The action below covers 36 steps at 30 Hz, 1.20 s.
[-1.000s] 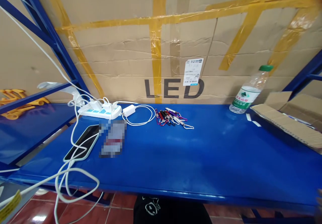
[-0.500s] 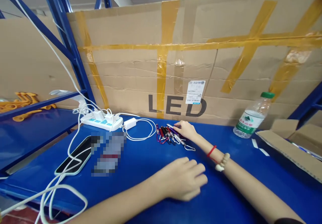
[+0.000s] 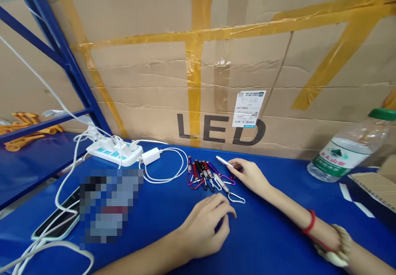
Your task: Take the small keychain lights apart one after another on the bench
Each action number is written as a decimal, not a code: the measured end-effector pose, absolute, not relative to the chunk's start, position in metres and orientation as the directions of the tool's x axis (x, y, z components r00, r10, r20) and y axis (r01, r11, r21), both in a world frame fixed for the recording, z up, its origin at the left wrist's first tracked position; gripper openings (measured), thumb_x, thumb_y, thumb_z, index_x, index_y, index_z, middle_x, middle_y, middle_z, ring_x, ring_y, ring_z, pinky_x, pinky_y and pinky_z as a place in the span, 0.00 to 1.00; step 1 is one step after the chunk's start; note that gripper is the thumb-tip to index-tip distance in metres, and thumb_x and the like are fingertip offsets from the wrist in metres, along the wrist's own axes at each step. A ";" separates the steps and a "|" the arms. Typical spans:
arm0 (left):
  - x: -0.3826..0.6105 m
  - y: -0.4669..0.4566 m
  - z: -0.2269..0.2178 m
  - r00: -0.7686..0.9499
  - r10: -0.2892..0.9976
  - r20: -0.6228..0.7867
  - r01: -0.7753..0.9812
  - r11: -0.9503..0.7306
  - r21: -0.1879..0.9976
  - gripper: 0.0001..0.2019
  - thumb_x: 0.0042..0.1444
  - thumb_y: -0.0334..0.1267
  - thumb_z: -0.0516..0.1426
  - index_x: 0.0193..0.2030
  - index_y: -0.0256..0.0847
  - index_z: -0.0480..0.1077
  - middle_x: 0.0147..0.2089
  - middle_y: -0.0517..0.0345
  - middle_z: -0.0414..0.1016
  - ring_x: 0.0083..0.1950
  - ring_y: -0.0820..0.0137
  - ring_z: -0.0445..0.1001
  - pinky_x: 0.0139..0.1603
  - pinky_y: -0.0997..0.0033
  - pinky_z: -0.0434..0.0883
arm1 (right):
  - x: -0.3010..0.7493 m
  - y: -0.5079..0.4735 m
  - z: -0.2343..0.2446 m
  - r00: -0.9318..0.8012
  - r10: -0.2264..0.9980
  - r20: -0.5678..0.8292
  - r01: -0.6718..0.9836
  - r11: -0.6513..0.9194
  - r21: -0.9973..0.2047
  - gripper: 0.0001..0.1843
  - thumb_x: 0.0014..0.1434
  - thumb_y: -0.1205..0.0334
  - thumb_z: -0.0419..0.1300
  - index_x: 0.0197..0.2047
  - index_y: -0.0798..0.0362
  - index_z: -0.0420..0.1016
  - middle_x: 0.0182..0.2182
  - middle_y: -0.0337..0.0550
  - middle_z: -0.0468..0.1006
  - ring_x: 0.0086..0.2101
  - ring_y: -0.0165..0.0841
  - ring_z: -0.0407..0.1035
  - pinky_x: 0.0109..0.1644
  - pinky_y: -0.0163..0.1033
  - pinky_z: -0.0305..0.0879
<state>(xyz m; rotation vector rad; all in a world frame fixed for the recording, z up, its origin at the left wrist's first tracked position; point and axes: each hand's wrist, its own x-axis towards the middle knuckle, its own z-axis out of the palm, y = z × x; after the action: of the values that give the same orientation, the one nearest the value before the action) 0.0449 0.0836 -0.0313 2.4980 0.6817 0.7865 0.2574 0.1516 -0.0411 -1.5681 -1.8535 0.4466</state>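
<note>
My right hand (image 3: 247, 175) pinches a slim silver keychain flashlight (image 3: 223, 161) between thumb and fingers, just right of a row of similar ones. That row has several small metal keychain flashlights (image 3: 202, 171) in purple, red, black and silver, laid side by side with their carabiner clips toward me. A silver one (image 3: 222, 182) lies at a slant at the row's right end, its clip (image 3: 236, 198) pointing to the front right. My left hand (image 3: 207, 224) is in front of the row, fingers loosely bent and apart, holding nothing.
A power strip (image 3: 114, 151) with a white adapter (image 3: 150, 156) and cables is at back left. A phone (image 3: 58, 221) lies nearer, beside a blurred patch. A water bottle (image 3: 343, 153) and an open carton (image 3: 375, 184) stand right. A large cardboard box (image 3: 148, 89) forms the back.
My right hand has moved right, off the row, with a silver flashlight now showing in its fingers. My left hand has shifted left and its fingers have loosened. The view has moved closer.
</note>
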 end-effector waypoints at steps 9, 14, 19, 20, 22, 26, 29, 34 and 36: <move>0.046 0.083 -0.037 0.475 0.874 0.103 0.328 -0.284 0.901 0.22 0.60 0.43 0.46 0.60 0.43 0.47 0.43 0.57 0.64 0.36 0.80 0.64 0.36 0.81 0.63 | 0.235 0.073 -0.027 -0.047 0.974 0.223 0.323 0.226 -0.919 0.19 0.62 0.48 0.50 0.45 0.57 0.64 0.31 0.44 0.69 0.31 0.31 0.66 0.35 0.34 0.64; 0.049 0.074 -0.034 0.482 0.875 0.051 0.192 -0.163 0.968 0.26 0.60 0.51 0.45 0.61 0.40 0.49 0.39 0.56 0.65 0.37 0.78 0.65 0.39 0.79 0.64 | 0.222 0.036 -0.027 -0.203 0.966 0.162 0.174 0.198 -0.965 0.16 0.65 0.53 0.51 0.49 0.55 0.61 0.36 0.45 0.68 0.32 0.29 0.63 0.40 0.35 0.61; 0.049 0.064 -0.027 0.529 0.835 0.148 0.094 -0.231 0.968 0.18 0.62 0.48 0.44 0.45 0.36 0.65 0.41 0.55 0.67 0.41 0.77 0.67 0.45 0.79 0.64 | 0.206 0.023 -0.029 -0.291 0.948 0.130 0.098 0.164 -0.982 0.20 0.66 0.50 0.48 0.53 0.56 0.61 0.31 0.41 0.64 0.30 0.29 0.60 0.39 0.35 0.58; 0.049 0.064 -0.026 0.522 0.836 0.172 0.091 -0.255 0.963 0.18 0.62 0.47 0.44 0.42 0.35 0.66 0.40 0.55 0.67 0.41 0.77 0.66 0.44 0.80 0.64 | 0.203 0.021 -0.029 -0.289 0.949 0.128 0.100 0.163 -0.982 0.20 0.67 0.50 0.47 0.54 0.56 0.61 0.30 0.41 0.63 0.30 0.29 0.58 0.38 0.34 0.58; 0.049 0.063 -0.025 0.510 0.834 0.210 0.100 -0.300 0.949 0.17 0.62 0.47 0.45 0.41 0.35 0.68 0.38 0.55 0.66 0.39 0.77 0.66 0.40 0.81 0.63 | 0.200 0.018 -0.029 -0.259 0.958 0.124 0.123 0.160 -0.980 0.22 0.67 0.48 0.44 0.55 0.56 0.61 0.28 0.40 0.60 0.29 0.29 0.56 0.35 0.34 0.58; 0.048 0.062 -0.027 0.521 0.821 0.232 0.142 -0.352 0.925 0.17 0.61 0.47 0.47 0.44 0.37 0.69 0.37 0.55 0.65 0.35 0.78 0.64 0.33 0.82 0.61 | 0.201 0.016 -0.028 -0.190 0.964 0.187 0.251 0.232 -0.940 0.21 0.66 0.46 0.46 0.46 0.55 0.67 0.28 0.41 0.61 0.28 0.29 0.55 0.34 0.33 0.56; 0.048 0.061 -0.029 0.526 0.818 0.233 0.171 -0.370 0.913 0.17 0.60 0.47 0.48 0.45 0.37 0.70 0.36 0.55 0.65 0.34 0.80 0.63 0.32 0.83 0.60 | 0.205 0.019 -0.027 -0.171 0.961 0.218 0.297 0.261 -0.918 0.21 0.64 0.46 0.48 0.35 0.56 0.68 0.28 0.41 0.63 0.29 0.30 0.56 0.37 0.34 0.57; 0.049 0.060 -0.029 0.549 0.799 0.244 0.193 -0.405 0.893 0.17 0.60 0.47 0.49 0.45 0.38 0.71 0.36 0.55 0.64 0.32 0.81 0.62 0.30 0.84 0.61 | 0.209 0.021 -0.029 -0.176 0.963 0.204 0.254 0.244 -0.936 0.24 0.62 0.44 0.50 0.30 0.58 0.67 0.26 0.40 0.63 0.28 0.29 0.55 0.32 0.33 0.52; 0.050 0.061 -0.027 0.565 0.789 0.243 0.200 -0.416 0.887 0.17 0.60 0.47 0.49 0.45 0.38 0.72 0.35 0.54 0.64 0.32 0.81 0.62 0.29 0.84 0.61 | 0.210 0.021 -0.028 -0.172 0.962 0.213 0.226 0.249 -0.942 0.26 0.62 0.43 0.50 0.26 0.58 0.64 0.22 0.38 0.58 0.25 0.27 0.50 0.29 0.32 0.48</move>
<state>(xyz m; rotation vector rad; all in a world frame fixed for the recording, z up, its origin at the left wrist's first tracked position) 0.0495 0.0605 -0.0274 1.9180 0.7988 0.8434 0.2096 0.0211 -0.0280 -1.1319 -1.6018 1.0060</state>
